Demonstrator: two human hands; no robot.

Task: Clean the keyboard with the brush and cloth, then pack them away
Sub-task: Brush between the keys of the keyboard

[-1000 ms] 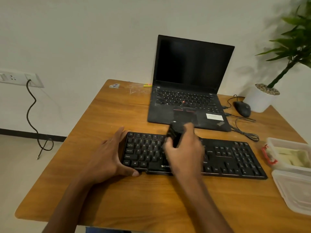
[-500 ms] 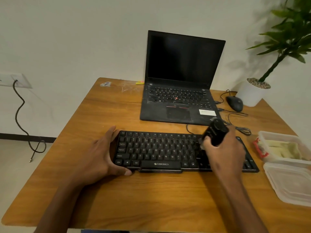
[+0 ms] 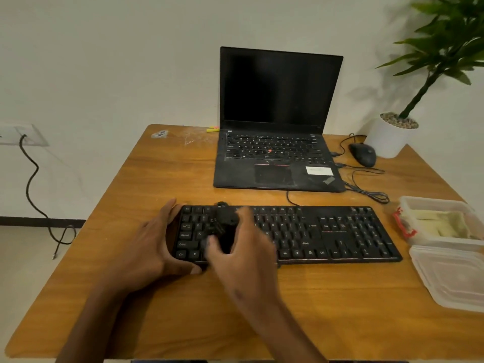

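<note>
A black full-size keyboard (image 3: 327, 231) lies across the wooden table (image 3: 183, 310) in front of me. My left hand (image 3: 154, 244) grips its left end, thumb on the front edge. My right hand (image 3: 241, 255), blurred by motion, holds a small black brush (image 3: 225, 224) down on the keys at the keyboard's left part. A pale yellow cloth (image 3: 442, 222) lies inside an open clear plastic container (image 3: 408, 205) at the right edge.
An open black laptop (image 3: 275, 121) stands behind the keyboard. A black mouse (image 3: 362, 153) with its cables and a white plant pot (image 3: 390, 137) sit at the back right. The container's lid (image 3: 453, 276) lies at the front right. A cable hangs from a wall socket (image 3: 23, 134).
My right hand swept the brush from the middle of the keyboard to its right part, then back to the left part. My left hand kept its grip on the left end.
</note>
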